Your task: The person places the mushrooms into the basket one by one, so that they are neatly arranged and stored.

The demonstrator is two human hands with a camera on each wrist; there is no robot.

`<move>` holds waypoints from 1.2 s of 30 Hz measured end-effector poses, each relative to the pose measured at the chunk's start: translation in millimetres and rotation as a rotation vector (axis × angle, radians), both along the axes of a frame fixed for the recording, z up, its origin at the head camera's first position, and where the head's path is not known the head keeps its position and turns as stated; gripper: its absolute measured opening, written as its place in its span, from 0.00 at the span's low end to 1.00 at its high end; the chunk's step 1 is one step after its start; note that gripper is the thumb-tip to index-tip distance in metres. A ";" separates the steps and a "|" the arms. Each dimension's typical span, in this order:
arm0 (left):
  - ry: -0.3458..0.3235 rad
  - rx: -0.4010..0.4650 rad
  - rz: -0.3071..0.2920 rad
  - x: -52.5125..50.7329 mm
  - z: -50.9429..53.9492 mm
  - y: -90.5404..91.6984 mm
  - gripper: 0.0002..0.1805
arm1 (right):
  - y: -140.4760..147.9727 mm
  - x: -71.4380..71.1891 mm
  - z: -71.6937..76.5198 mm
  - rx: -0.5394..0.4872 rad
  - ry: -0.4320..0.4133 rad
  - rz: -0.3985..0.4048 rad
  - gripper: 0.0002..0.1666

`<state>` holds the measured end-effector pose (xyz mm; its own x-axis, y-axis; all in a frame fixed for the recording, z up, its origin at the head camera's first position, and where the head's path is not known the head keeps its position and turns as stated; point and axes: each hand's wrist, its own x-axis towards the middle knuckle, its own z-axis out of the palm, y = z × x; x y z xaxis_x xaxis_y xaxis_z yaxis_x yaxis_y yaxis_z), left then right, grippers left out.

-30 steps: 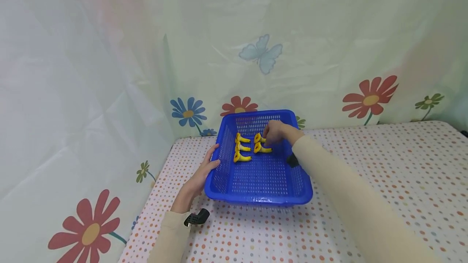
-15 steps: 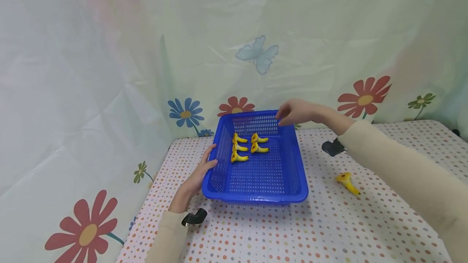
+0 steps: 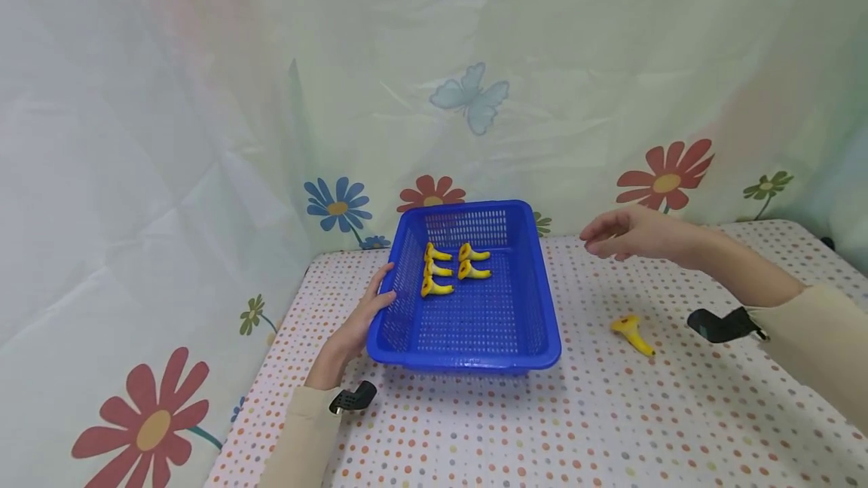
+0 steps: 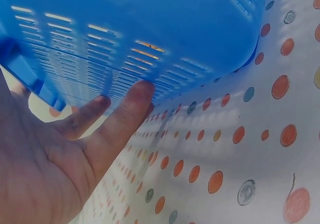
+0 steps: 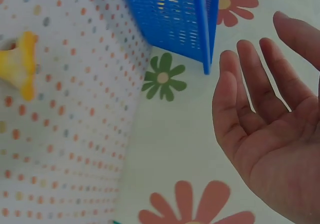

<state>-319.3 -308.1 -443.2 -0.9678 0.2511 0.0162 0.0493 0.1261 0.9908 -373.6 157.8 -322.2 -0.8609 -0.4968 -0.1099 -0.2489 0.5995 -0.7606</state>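
A blue slotted plastic basket [image 3: 468, 322] stands on the table. Inside it lie yellow trumpet-shaped mushrooms, three in a left column [image 3: 437, 269] and two in a column [image 3: 475, 270] beside it. My left hand [image 3: 358, 324] rests at the basket's left rim; in the left wrist view its straight fingers [image 4: 120, 124] touch the outer wall. Right of the basket, my right hand [image 3: 634, 233] hovers with loosely bent fingers and holds nothing. Nearer to me than that hand, a single yellow mushroom [image 3: 634, 334] lies on the tablecloth, partly cut off in the right wrist view.
A dotted tablecloth [image 3: 461, 435] covers the table. Close behind the basket hangs a pale backdrop [image 3: 570, 96] printed with flowers and a butterfly, and it continues along the left side. Each wrist carries a black strapped device [image 3: 722, 324].
My right hand has left the mushrooms in the basket, risen over its rim and moved right. That move uncovered the lone mushroom on the table. My left hand has stayed at the rim.
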 end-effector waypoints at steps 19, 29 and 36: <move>-0.008 0.043 -0.017 0.2 2.1 0.4 0.32 | 45.4 34.0 -83.0 -0.110 -0.063 -0.148 0.32; -0.017 0.019 -0.007 0.5 0.8 -0.8 0.32 | 48.3 40.0 -114.8 -0.071 -0.012 -0.273 0.35; -0.006 0.020 0.001 1.2 2.6 1.0 0.31 | 44.2 44.3 -128.4 -0.055 0.003 -0.321 0.38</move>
